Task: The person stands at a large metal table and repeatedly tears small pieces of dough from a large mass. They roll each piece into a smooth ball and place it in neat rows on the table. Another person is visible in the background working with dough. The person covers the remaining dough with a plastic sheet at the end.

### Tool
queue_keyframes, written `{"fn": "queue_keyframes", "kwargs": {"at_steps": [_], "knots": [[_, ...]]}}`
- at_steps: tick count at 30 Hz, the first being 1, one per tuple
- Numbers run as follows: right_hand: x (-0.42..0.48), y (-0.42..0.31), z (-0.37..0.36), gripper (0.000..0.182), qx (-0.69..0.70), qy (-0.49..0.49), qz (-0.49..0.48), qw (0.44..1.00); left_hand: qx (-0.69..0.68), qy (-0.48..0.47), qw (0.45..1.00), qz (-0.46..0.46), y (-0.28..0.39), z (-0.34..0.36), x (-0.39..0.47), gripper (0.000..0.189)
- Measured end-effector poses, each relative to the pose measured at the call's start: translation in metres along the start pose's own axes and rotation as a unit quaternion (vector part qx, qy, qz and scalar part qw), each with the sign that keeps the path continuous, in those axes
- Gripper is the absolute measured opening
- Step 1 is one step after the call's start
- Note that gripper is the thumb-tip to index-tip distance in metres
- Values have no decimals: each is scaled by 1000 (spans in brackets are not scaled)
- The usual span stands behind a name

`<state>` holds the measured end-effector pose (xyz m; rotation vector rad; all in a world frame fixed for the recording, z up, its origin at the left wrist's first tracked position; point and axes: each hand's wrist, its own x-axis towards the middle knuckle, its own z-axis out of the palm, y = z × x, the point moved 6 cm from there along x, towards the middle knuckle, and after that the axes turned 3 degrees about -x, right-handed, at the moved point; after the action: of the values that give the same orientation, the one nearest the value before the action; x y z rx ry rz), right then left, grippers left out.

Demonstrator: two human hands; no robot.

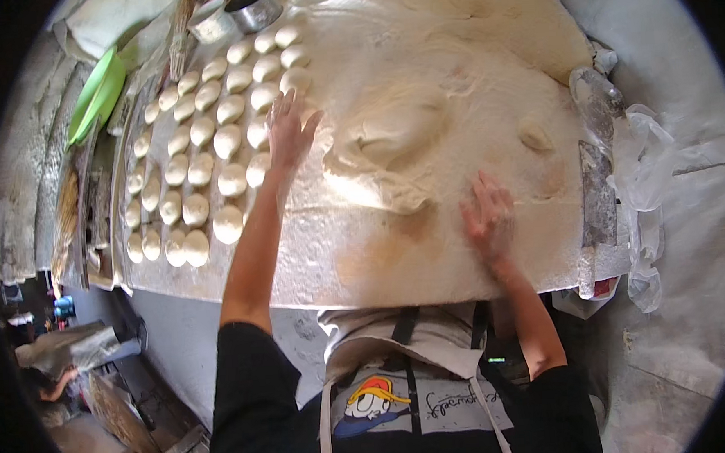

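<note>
My left hand (288, 130) reaches over the right side of the rows of dough balls (227, 141), palm down with the thumb apart from the fingers. Pale dough shows by its thumb, but what lies under the palm is hidden. Low over the floured worktop (315, 253), my right hand (490, 220) is palm down, its fingers slightly apart and blurred. Nothing shows in its fingers; its underside is out of sight. Between the hands, a large soft mass of dough (394, 132) lies with a folded front edge. Farther right sits one small dough piece (535, 134).
At the back left stand metal pots (254, 9) beside a straw brush (181, 36). A green basin (96, 96) leans beyond the left edge. A flat scraper-like plate (597, 192) and clear plastic bags (642, 156) are at the right edge. Another person's arm (60, 384) shows lower left.
</note>
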<state>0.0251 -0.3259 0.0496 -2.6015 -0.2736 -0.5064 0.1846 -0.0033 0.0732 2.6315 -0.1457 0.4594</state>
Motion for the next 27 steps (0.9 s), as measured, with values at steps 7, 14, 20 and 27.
{"fn": "queue_keyframes", "kwargs": {"at_steps": [7,14,20,27], "knots": [[25,-71,23,59,93,-46,-120,987,-36,-8,961,272,91,44,-13,69],[-1,-21,-30,44,129,-90,-46,986,-115,-126,985,-37,72,21,-49,40],[-35,4,-76,43,-59,-32,-19,998,101,40,988,106,114,-11,-141,48],[-19,-17,-37,47,-90,-50,-98,990,-36,-31,948,313,175,27,-161,67]]}}
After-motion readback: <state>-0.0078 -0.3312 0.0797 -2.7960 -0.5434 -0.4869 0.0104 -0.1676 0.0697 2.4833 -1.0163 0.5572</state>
